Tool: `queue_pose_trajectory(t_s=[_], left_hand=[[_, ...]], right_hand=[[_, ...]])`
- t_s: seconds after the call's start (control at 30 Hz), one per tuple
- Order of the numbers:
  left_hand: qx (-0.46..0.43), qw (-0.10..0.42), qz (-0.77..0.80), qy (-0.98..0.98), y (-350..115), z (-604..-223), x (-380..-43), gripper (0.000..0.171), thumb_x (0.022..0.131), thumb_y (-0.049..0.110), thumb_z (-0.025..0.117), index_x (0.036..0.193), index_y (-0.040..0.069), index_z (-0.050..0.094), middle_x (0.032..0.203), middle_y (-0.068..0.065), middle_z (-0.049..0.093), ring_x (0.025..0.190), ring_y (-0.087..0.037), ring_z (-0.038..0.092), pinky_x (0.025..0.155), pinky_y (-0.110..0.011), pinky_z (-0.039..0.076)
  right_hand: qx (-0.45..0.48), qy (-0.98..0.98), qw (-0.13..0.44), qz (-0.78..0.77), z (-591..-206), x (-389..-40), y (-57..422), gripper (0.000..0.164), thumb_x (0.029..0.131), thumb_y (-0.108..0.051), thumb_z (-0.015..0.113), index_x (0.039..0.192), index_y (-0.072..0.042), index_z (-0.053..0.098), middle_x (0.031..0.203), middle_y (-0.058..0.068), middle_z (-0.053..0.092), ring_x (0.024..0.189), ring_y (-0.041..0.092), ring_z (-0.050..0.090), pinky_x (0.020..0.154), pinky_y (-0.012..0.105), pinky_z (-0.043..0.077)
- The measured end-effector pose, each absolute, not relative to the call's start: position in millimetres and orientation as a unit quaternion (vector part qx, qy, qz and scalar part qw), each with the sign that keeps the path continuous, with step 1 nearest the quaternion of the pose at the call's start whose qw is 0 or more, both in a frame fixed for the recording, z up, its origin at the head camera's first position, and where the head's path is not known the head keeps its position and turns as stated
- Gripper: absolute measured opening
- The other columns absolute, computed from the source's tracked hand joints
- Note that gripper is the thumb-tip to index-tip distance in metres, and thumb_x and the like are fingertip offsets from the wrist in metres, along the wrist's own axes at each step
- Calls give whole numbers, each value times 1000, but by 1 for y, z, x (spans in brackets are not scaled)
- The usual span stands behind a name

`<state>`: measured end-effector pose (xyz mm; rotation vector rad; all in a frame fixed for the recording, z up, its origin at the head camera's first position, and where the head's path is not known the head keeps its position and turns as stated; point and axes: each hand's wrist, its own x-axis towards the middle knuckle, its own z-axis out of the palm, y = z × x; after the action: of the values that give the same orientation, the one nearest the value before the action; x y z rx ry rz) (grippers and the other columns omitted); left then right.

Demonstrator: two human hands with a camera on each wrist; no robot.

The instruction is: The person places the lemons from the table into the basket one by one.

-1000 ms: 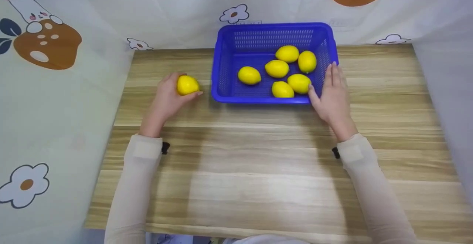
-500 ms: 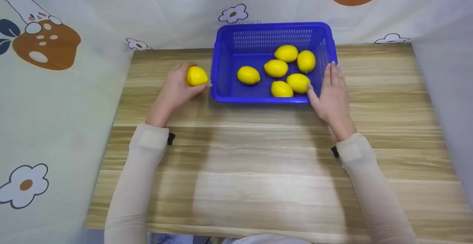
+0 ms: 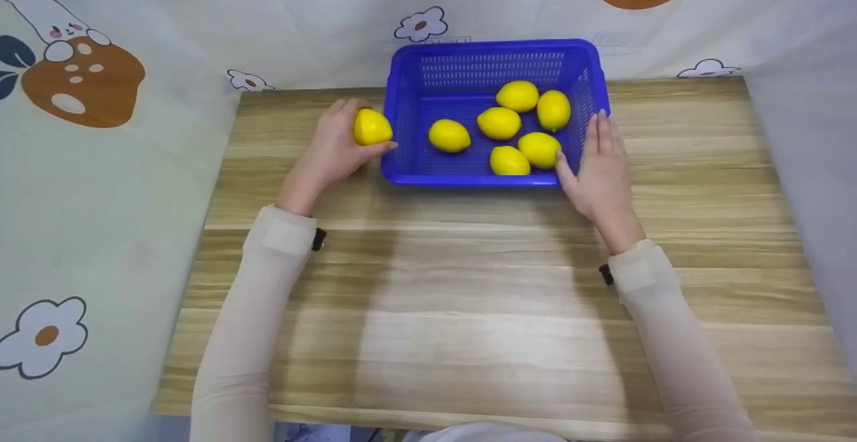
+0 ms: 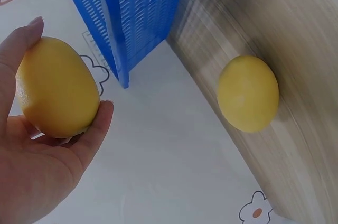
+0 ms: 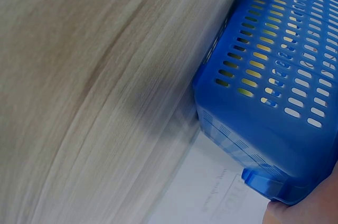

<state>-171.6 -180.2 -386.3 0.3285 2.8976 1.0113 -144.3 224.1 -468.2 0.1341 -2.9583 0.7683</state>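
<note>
In the head view my left hand (image 3: 338,144) holds a yellow lemon (image 3: 372,127) at the left rim of a blue plastic basket (image 3: 469,181). The left wrist view shows this lemon (image 4: 58,87) between thumb and fingers, raised beside the basket's slotted wall (image 4: 145,12). A second lemon (image 4: 248,93) lies on the table there; the hand and held lemon hide it in the head view. Several lemons (image 3: 499,124) lie inside the basket. My right hand (image 3: 602,177) rests on the basket's right front corner, fingers straight along the rim; the right wrist view catches only part of it (image 5: 311,205).
The basket stands at the back of a wood-grain table (image 3: 469,308), close to a printed white curtain (image 3: 321,20). More curtain hangs along the left and right sides. Both forearms, in light sleeves, reach in from the front edge.
My left hand has carried its lemon up and to the right, from the table left of the basket to the basket's left rim. The right hand and the basket have stayed in place.
</note>
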Motion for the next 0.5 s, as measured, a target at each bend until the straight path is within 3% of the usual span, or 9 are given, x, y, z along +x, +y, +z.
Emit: queue_pose_trajectory(t_s=[0.5], left_hand=[[110,67,319,939,-161,-372,-184,75,91,35,84,146,-3,51,139,-22,55,121,-36,53,103,-49,53]], right_hand=[[47,-967,45,247,-469,-145,224,82,108,-40,45,161,16,18,172,33,12,161,46,11,133,50,5]])
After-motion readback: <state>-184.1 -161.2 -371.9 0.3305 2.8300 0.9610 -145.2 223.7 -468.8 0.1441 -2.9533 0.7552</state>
